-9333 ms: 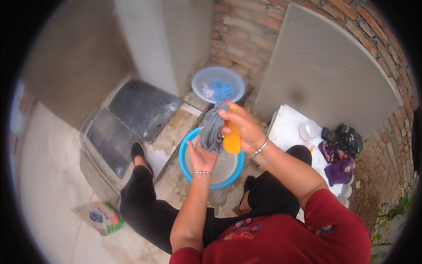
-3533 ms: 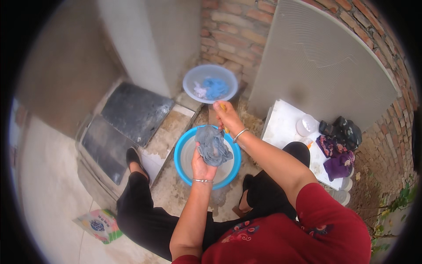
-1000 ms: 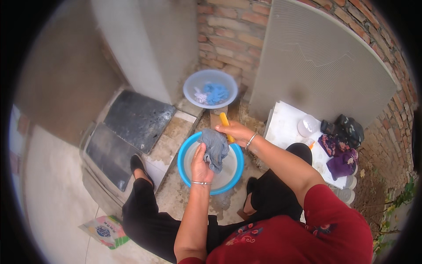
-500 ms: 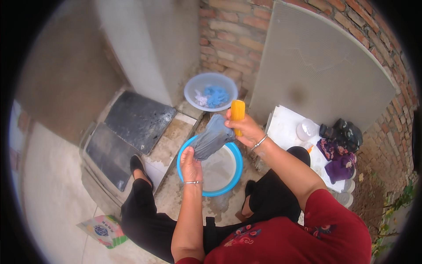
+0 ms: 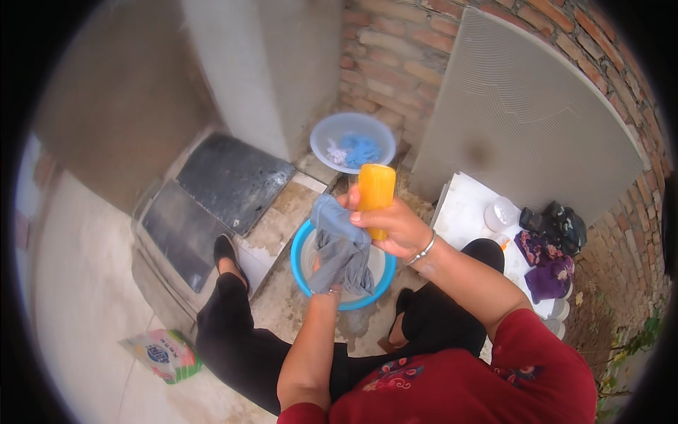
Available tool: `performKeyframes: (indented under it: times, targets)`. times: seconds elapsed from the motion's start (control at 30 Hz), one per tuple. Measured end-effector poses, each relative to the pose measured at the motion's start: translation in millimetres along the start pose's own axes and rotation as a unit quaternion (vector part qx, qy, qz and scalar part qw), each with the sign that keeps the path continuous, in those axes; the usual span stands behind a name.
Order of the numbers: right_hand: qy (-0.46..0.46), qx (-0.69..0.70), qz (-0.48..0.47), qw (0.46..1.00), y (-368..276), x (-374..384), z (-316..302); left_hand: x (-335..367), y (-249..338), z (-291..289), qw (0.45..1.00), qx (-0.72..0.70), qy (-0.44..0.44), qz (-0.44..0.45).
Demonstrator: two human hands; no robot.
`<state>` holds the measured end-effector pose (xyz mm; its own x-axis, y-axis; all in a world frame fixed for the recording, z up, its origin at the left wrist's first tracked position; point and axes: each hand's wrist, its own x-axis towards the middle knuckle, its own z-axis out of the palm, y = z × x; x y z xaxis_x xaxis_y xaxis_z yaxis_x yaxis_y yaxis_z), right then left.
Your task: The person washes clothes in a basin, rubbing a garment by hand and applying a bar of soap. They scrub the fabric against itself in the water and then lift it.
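A yellow bar of soap [image 5: 376, 198] stands upright in my right hand [image 5: 404, 227], whose fingers are wrapped around its lower part. My right thumb rests against the top of a wet grey cloth [image 5: 339, 237]. Draped over my left hand [image 5: 316, 274], the cloth hides most of its fingers, and its lower end hangs loose by the wrist. Both hands are raised above a blue-rimmed basin [image 5: 297, 272] of cloudy water on the ground between my feet.
Beyond it, a pale translucent basin [image 5: 321, 146] contains blue and whitish cloths. At right, a white board [image 5: 459, 205] bears a round white container [image 5: 500, 213] and dark and purple fabric items [image 5: 549, 278]. Dark slabs [image 5: 229, 180] and a detergent bag [image 5: 164, 355] lie left.
The grey cloth, stretched between both hands before, now hangs over my left hand. My right hand has brought the soap in against its top, and the hands are closer together.
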<state>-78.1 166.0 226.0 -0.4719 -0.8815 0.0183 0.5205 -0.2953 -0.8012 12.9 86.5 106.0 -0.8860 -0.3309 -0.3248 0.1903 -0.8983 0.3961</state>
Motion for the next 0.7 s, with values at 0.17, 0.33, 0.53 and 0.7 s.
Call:
performKeyframes:
  times: [0.17,0.33,0.53,0.7]
  targets:
    - [0.097,-0.516,0.072,0.848,18,15,-55,-7,11,9,0.71,0.631,-0.101,0.294]
    - [0.161,-0.64,-0.037,0.75,33,8,-59,-5,16,-8,0.564,0.75,-0.097,0.332]
    - [0.088,-0.749,-0.265,0.601,98,-5,-21,-5,-10,-5,0.949,0.286,-0.081,0.108]
    - [0.222,-0.646,-0.025,0.73,81,45,-50,1,-24,3,0.972,0.222,-0.043,0.066]
